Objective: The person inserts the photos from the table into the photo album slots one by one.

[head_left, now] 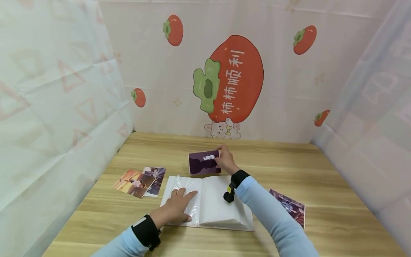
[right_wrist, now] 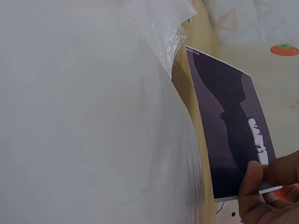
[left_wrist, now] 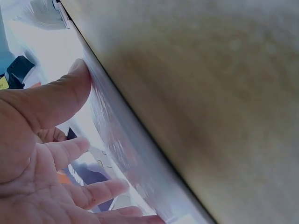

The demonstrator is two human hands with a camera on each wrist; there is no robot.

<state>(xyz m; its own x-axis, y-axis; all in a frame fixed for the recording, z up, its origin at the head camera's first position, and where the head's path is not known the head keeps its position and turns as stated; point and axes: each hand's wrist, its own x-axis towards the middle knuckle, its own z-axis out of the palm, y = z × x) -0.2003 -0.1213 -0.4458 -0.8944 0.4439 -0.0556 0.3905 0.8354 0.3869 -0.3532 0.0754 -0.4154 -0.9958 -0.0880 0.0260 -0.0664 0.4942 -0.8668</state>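
Note:
A white photo album (head_left: pixel 219 200) lies spread on the wooden table, with a crinkled clear plastic sleeve (head_left: pixel 194 185) on its left page. My left hand (head_left: pixel 176 207) rests on that left page, its fingers spread; the left wrist view has the thumb and fingers along the album's edge. Just past the album's far edge, my right hand (head_left: pixel 226 160) pinches a dark purple photo card (head_left: pixel 199 163) by its right end. In the right wrist view the card (right_wrist: pixel 224 116) is tilted up and carries a pale face print, with the thumb across its corner.
Left of the album, an orange-toned photo card (head_left: pixel 131 182) overlaps a darker photo card (head_left: pixel 156 180). Another photo card (head_left: pixel 290 207) lies to the right, beside the right sleeve. White cloth printed with persimmons (head_left: pixel 237 78) hangs behind the table (head_left: pixel 321 171).

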